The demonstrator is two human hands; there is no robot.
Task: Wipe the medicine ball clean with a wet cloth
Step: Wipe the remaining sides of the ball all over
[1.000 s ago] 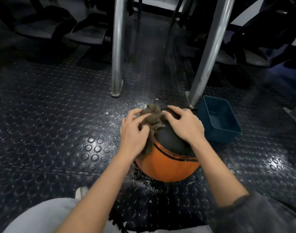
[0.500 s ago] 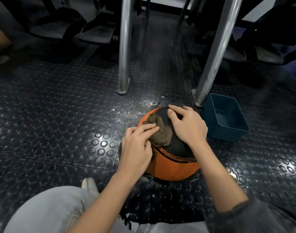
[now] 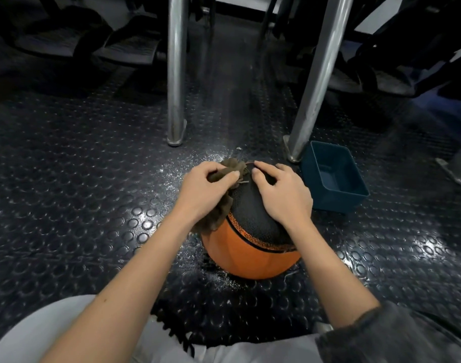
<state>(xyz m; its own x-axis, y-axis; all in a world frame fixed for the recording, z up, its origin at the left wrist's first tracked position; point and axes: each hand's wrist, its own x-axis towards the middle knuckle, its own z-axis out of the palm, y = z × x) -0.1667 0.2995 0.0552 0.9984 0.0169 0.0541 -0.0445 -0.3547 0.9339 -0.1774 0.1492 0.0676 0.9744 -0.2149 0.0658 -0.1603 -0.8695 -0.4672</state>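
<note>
The medicine ball (image 3: 250, 247) is seated on the studded rubber floor (image 3: 66, 179), directly beneath both hands. Its upper panel is black and its lower part is orange.

The left hand (image 3: 205, 189) is positioned on the upper left of the ball. A brown cloth (image 3: 232, 166) is gripped by this hand: the fingers and thumb are curled round the bunched fabric. One part of the cloth projects beyond the fingertips at the far side of the ball, and another part hangs below the left wrist against the ball's side.

The right hand (image 3: 284, 195) is laid over the black panel, just beside the left hand. Its fingers are bent and rested on the ball surface, and nothing is grasped by it. Contact between its fingertips and the cloth edge cannot be confirmed, as the area is dark.

A blue plastic tub (image 3: 334, 176) is located just to the outer side of the right hand. An upright metal leg (image 3: 175, 74) is located beyond the left hand, and a slanted metal leg (image 3: 315, 82) beyond the right hand. Wet speckles (image 3: 177, 169) are visible on the floor near the left hand.
</note>
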